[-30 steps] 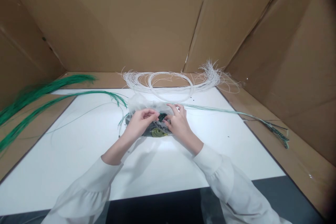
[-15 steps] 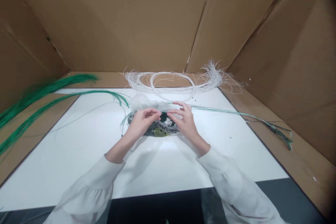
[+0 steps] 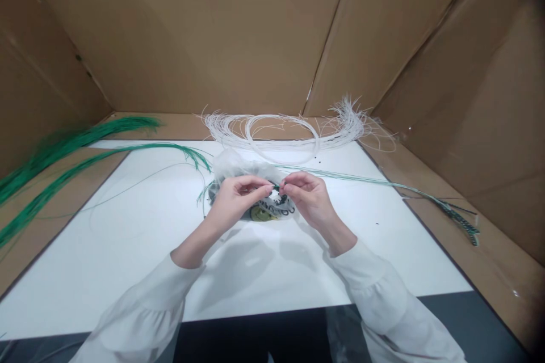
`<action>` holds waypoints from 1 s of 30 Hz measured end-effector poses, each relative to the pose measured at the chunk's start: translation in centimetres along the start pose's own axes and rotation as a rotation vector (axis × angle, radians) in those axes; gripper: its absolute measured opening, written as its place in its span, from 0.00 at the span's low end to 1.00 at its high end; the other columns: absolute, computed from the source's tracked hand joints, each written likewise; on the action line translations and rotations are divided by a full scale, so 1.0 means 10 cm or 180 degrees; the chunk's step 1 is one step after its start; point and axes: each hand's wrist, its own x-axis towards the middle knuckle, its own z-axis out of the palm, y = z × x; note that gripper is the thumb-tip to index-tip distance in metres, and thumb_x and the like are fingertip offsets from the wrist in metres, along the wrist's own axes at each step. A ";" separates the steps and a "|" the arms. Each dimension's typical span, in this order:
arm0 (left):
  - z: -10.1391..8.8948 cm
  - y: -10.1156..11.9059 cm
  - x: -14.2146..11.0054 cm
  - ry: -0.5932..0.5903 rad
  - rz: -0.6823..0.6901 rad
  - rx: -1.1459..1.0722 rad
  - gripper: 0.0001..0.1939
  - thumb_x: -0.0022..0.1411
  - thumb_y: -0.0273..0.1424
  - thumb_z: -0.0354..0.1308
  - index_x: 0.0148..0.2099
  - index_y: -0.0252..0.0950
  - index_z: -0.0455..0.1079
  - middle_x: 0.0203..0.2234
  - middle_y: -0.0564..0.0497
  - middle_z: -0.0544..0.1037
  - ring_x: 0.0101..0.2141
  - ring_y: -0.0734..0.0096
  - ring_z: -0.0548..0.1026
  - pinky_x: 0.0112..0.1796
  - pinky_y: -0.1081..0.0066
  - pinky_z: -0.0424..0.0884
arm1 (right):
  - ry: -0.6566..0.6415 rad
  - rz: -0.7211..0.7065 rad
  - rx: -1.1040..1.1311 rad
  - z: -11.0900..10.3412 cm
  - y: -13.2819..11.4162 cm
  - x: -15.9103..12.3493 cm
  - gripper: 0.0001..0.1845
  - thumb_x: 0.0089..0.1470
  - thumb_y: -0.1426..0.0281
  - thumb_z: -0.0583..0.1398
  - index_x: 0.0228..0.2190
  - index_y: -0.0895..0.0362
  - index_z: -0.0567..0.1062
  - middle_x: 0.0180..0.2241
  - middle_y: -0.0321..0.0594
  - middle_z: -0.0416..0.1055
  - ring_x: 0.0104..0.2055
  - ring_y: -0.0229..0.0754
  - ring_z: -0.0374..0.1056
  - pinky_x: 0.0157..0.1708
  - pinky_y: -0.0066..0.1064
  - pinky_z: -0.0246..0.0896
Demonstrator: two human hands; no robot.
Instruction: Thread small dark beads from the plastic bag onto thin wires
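Above a clear plastic bag (image 3: 260,214) printed with dark letters and a yellow smiley, both hands meet at the fingertips. My left hand (image 3: 240,195) is closed in a pinch of thumb and fingers; what sits in it is hidden. A small dark green piece (image 3: 276,187) shows at the fingertips of my right hand (image 3: 310,197), which is closed too. It is too small to name. More small dark pieces (image 3: 280,199) lie in the bag's mouth, just under the fingers. Thin green strands (image 3: 340,174) run out to the right from behind the hands.
Two bundles of green strands (image 3: 85,164) lie at the left. A coil of white strands (image 3: 281,119) stretches along the back. Dark patterned strand ends (image 3: 462,221) rest on the right cardboard. Cardboard walls (image 3: 204,34) enclose the white table top (image 3: 140,238) on three sides.
My right hand has drawn its raised fingers in to a closed pinch and shifted slightly right. My left hand's fingertips have moved right, off the dark pieces in the bag.
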 end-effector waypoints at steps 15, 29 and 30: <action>0.02 -0.02 0.00 0.0087 -0.0075 0.0148 0.12 0.51 0.37 0.60 0.33 0.32 0.74 0.28 0.49 0.78 0.29 0.72 0.72 0.32 0.77 0.67 | 0.0014 0.0164 -0.0238 -0.02 -0.03 -0.02 0.05 0.37 0.73 0.67 0.24 0.56 0.78 0.24 0.36 0.77 0.24 0.36 0.72 0.25 0.25 0.69; 0.02 -0.04 0.00 0.0096 0.0044 0.0391 0.12 0.51 0.37 0.60 0.33 0.33 0.76 0.28 0.48 0.78 0.27 0.72 0.72 0.30 0.76 0.66 | 0.0057 0.0117 -0.0360 -0.04 -0.02 -0.02 0.09 0.34 0.74 0.68 0.24 0.56 0.76 0.23 0.36 0.76 0.24 0.36 0.71 0.21 0.24 0.67; 0.02 -0.04 -0.01 0.0098 0.0036 0.0410 0.13 0.51 0.37 0.60 0.33 0.33 0.76 0.28 0.48 0.78 0.27 0.72 0.72 0.30 0.76 0.66 | 0.0060 0.0101 -0.0366 -0.03 -0.02 -0.03 0.09 0.34 0.74 0.68 0.24 0.56 0.76 0.23 0.36 0.76 0.23 0.36 0.71 0.21 0.24 0.67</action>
